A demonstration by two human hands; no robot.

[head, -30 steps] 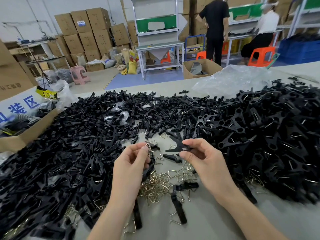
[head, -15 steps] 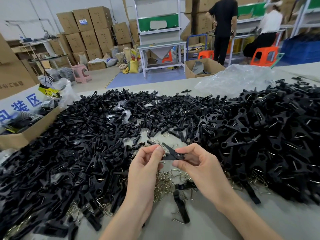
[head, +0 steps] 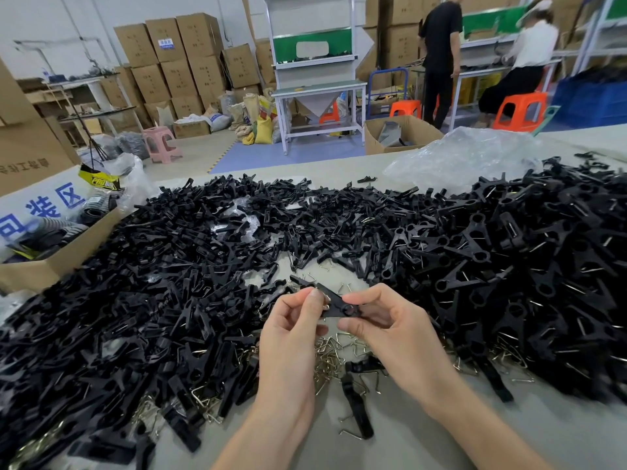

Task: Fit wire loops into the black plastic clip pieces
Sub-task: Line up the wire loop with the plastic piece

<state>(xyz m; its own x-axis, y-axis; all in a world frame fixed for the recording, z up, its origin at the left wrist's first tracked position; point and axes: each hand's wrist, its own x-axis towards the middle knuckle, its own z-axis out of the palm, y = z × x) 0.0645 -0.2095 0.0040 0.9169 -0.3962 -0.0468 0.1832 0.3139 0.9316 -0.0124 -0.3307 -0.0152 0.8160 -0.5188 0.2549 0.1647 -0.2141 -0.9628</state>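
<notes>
A person's two hands meet over a grey table (head: 441, 435), seen from above and behind. The right hand (head: 390, 329) pinches a black plastic clip (head: 339, 307) between thumb and forefinger at the clip's right end, with its other fingers curled underneath. The left hand (head: 291, 329) pinches a small wire loop (head: 324, 301) between thumb and forefinger and holds it against the left part of the same clip; only a glint of the metal shows, so it is unclear how far the loop is seated.

A second ago the hands were apart, the left holding the loop by itself and the right holding the clip higher up. Half a second ago they had come together. Now they are still joined, and the clip lies flatter between the fingertips.

Just below the hands lies a small heap of loose wire loops (head: 330, 354), and a single black clip piece (head: 354, 407) rests on the table near the wrists. A broad pile of black clips (head: 135, 300) covers the left and far side of the table, and a taller pile (head: 515, 266) covers the right. A cardboard box (head: 51, 266) stands at the far left edge and a crumpled clear plastic bag (head: 464, 154) at the far right.
</notes>
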